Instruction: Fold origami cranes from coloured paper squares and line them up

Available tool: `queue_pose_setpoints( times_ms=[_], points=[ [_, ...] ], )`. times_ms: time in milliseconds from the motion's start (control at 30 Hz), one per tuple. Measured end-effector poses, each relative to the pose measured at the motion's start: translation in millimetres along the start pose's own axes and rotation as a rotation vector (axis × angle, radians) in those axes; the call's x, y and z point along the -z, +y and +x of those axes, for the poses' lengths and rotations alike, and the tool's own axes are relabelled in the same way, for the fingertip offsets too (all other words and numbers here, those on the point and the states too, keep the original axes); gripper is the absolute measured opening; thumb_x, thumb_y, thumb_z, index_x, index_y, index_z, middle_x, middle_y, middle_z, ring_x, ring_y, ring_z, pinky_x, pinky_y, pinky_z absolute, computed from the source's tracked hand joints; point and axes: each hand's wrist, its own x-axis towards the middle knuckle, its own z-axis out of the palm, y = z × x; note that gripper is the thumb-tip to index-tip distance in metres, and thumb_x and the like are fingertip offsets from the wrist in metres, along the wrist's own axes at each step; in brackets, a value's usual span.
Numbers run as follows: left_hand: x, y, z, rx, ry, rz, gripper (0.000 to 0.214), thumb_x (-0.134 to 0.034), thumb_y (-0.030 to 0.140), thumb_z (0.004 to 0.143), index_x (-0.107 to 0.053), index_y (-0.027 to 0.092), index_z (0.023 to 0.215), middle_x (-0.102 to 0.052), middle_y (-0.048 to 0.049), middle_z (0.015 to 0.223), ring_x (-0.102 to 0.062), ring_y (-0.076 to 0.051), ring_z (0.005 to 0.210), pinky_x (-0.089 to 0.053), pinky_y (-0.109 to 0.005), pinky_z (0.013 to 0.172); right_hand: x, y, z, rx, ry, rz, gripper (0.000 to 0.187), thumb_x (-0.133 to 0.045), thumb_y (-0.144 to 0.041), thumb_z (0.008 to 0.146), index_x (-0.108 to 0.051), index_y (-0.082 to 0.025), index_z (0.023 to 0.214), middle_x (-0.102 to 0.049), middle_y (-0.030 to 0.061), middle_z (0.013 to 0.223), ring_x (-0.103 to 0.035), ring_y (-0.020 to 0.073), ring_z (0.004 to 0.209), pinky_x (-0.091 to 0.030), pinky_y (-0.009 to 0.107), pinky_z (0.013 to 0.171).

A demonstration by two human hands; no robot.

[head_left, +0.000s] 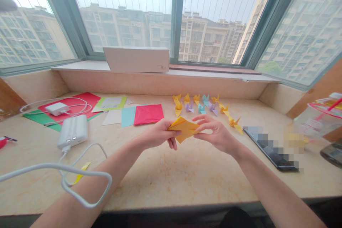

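Note:
A folded piece of yellow origami paper (184, 130), roughly diamond-shaped, is held above the stone sill between both hands. My left hand (162, 133) grips its left corner, thumb on top and fingers curled below. At the opposite corner, my right hand (213, 131) pinches the paper between thumb and fingertips. Just beyond the hands stand several small folded paper cranes (201, 108) in yellow, light blue and lilac. A square of red paper (148, 114) lies to the left of my left hand, partly over a light blue sheet (128, 117).
A white power bank (73, 131) with a looping white cable (88, 172) sits at left, near a white charger (57, 108) on red and green sheets. To the right are a phone (267, 148) and a clear plastic cup (317, 121). A white box (137, 59) stands by the window.

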Motion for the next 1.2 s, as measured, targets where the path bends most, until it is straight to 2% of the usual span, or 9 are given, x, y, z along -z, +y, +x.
queue_pose_setpoints(
  times_ms=[167,233,400,533,600,700,933,1067,1200],
  points=[
    [-1.5,1.4,-0.7,-0.013,-0.024,0.005,0.032,-0.07,0.039,0.084,-0.068,0.012,0.101,-0.07,-0.0033,0.067,-0.07,-0.015,0.055,-0.052,-0.02,0.05,6.7,-3.9,0.5,-0.103,-0.136,0.035,0.011,-0.079,-0.034,0.078,-0.079,-0.026,0.085,-0.065,0.0061,0.116,-0.061,0.0242,0.113,-0.045,0.043,0.101],
    [-2.5,1.5,-0.5,-0.012,-0.018,0.002,0.032,-0.071,0.04,0.084,-0.068,0.012,0.099,-0.07,-0.0035,0.067,-0.07,-0.015,0.055,-0.052,-0.02,0.05,8.7,-4.6,0.6,-0.127,-0.146,0.014,0.012,-0.077,-0.036,0.079,-0.079,-0.024,0.083,-0.064,0.0065,0.117,-0.06,0.0249,0.114,-0.044,0.043,0.1],
    [-5.8,1.8,0.5,-0.023,0.031,-0.058,0.031,-0.073,0.039,0.082,-0.067,0.011,0.096,-0.069,-0.0032,0.063,-0.07,-0.016,0.053,-0.051,-0.021,0.048,4.2,-3.7,0.7,-0.127,-0.023,0.038,0.021,-0.074,-0.042,0.082,-0.075,-0.021,0.082,-0.065,0.0072,0.113,-0.063,0.0229,0.102,-0.048,0.038,0.09],
    [-7.6,-4.7,3.6,-0.034,0.08,-0.094,0.027,-0.071,0.036,0.084,-0.065,0.012,0.094,-0.069,-0.0036,0.061,-0.07,-0.016,0.054,-0.051,-0.021,0.049,-1.6,-1.7,1.1,-0.207,0.055,0.208,0.02,-0.075,-0.038,0.082,-0.066,-0.021,0.085,-0.072,0.0036,0.083,-0.067,0.0179,0.079,-0.05,0.033,0.076],
    [-8.1,-9.5,5.8,-0.031,0.118,-0.099,0.026,-0.07,0.035,0.085,-0.064,0.011,0.096,-0.07,-0.0047,0.063,-0.071,-0.016,0.055,-0.051,-0.02,0.049,-1.8,-1.1,1.8,-0.219,0.138,0.299,0.023,-0.077,-0.035,0.08,-0.058,-0.022,0.083,-0.072,-0.0001,0.073,-0.067,0.016,0.072,-0.05,0.031,0.072],
    [-10.4,-12.9,8.0,-0.036,0.179,-0.131,0.027,-0.069,0.034,0.085,-0.063,0.011,0.1,-0.071,-0.0055,0.069,-0.072,-0.016,0.058,-0.052,-0.02,0.051,-0.2,-1.9,3.2,-0.185,0.23,0.372,0.029,-0.079,-0.03,0.078,-0.053,-0.023,0.087,-0.074,-0.0016,0.076,-0.069,0.0154,0.071,-0.052,0.031,0.073],
    [-26.1,-4.4,5.1,-0.059,0.205,-0.215,0.036,-0.07,0.037,0.086,-0.061,0.012,0.111,-0.072,-0.0072,0.087,-0.075,-0.018,0.07,-0.057,-0.024,0.062,-7.7,-5.4,4.5,-0.175,0.291,0.381,0.053,-0.077,-0.033,0.079,-0.048,-0.026,0.123,-0.074,-0.0008,0.082,-0.071,0.017,0.073,-0.053,0.032,0.071],
    [-31.2,-4.1,2.7,-0.082,0.13,-0.255,0.045,-0.066,0.046,0.087,-0.06,0.013,0.117,-0.071,-0.0109,0.1,-0.075,-0.02,0.075,-0.059,-0.027,0.067,-11.4,-5.0,4.7,-0.191,0.327,0.385,0.055,-0.078,-0.035,0.078,-0.05,-0.025,0.124,-0.074,-0.0003,0.08,-0.069,0.0163,0.07,-0.053,0.032,0.07],
    [-32.4,-5.7,3.3,-0.099,0.117,-0.299,0.054,-0.062,0.056,0.087,-0.061,0.011,0.117,-0.071,-0.0105,0.094,-0.076,-0.021,0.075,-0.059,-0.027,0.066,-11.7,-4.5,5.1,-0.177,0.352,0.4,0.057,-0.08,-0.034,0.076,-0.051,-0.024,0.124,-0.074,-0.001,0.076,-0.066,0.0154,0.067,-0.053,0.031,0.068]
  ],
)
